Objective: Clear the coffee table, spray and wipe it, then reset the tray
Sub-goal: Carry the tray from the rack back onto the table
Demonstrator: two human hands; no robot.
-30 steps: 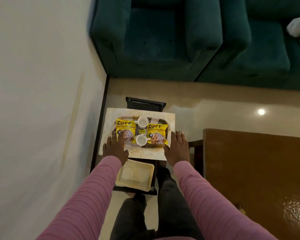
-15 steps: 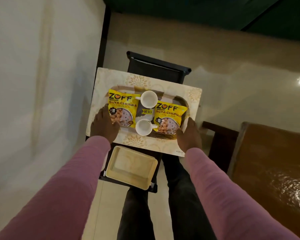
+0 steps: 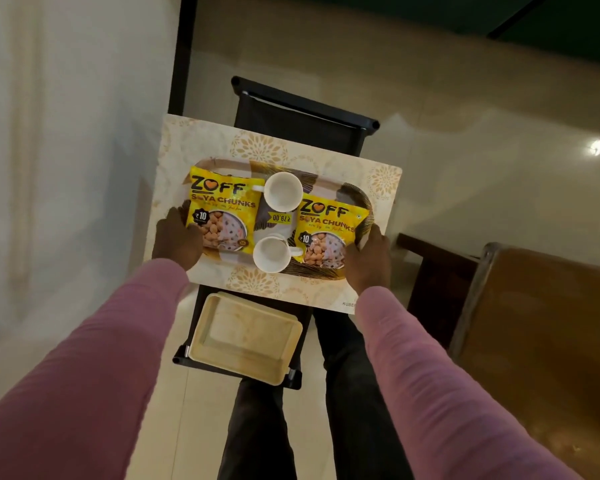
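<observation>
A patterned tray (image 3: 355, 197) lies on a cream floral mat (image 3: 257, 150) over a narrow black stand (image 3: 302, 109). On the tray are two yellow soya chunk packets, one at the left (image 3: 222, 209) and one at the right (image 3: 326, 230). Between them stand two white cups, one far (image 3: 283, 192) and one near (image 3: 271, 254). My left hand (image 3: 177, 237) grips the tray's left end. My right hand (image 3: 369, 261) grips its right end. I cannot tell whether the tray is lifted off the mat.
A cream rectangular dish (image 3: 246, 337) sits on the near end of the black stand, just below the mat. The brown coffee table (image 3: 551, 323) is at the right, with a dark wooden piece (image 3: 433, 271) beside it. A wall runs along the left.
The view has come closer to the tray. Both hands have shifted from the mat's near edge to the tray's two ends and closed on them.
</observation>
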